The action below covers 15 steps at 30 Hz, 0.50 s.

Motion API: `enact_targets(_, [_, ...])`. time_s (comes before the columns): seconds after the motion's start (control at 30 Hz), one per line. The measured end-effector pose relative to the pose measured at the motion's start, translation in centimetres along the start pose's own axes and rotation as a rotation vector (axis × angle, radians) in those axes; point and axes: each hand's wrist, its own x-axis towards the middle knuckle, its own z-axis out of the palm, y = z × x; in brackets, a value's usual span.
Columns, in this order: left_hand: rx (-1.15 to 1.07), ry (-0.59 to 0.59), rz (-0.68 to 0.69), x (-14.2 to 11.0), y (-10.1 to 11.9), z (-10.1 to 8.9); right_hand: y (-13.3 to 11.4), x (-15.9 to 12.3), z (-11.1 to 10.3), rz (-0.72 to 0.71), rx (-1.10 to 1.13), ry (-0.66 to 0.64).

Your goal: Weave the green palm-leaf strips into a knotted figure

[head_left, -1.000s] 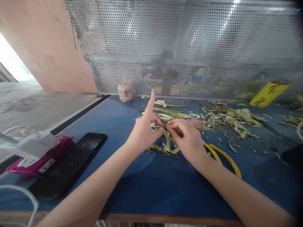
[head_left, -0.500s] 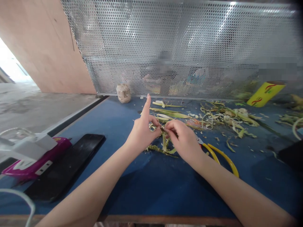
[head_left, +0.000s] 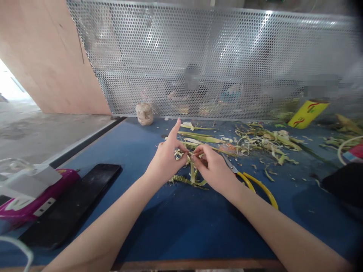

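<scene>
Everything across the blue table (head_left: 181, 230) sits a little farther left in view than half a second ago; more of the blades now shows on the yellow-handled scissors (head_left: 247, 180), while the left hand (head_left: 163, 160) has edged toward the right hand (head_left: 211, 166).

Left of the scissors, the two hands meet fingertip to fingertip; the left pinches with its thumb and a bent finger, its index finger raised; the right pinches narrowly too, its knuckles curled just beside the blades. Both seem to grip one pale green strip (head_left: 192, 173), left of the scissors, though its pinched part is mostly covered; whether the length below hangs free or rests on the greenery is hard to tell.

It should handle as something very light and limp, perhaps damp enough to slip, and likely to split along its grain; a pinch close to the joined fingertips looks the surest hold, pulling gently. Left of the scissors, below the hands, lies a knobbly green piece (head_left: 181, 179), apparently stiffer; beyond the scissors spread loose peelings (head_left: 276, 141).
</scene>
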Motion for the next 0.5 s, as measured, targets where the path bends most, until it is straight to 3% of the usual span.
enact_targets(0.17, [0.016, -0.061, 0.015, 0.01, 0.14, -0.22, -0.53, -0.03, -0.39, -0.011, -0.110, -0.073])
enact_targets(0.5, [0.045, -0.157, 0.040, -0.02, 0.14, -0.27, -0.56, 0.09, -0.58, -0.042, -0.190, -0.055])
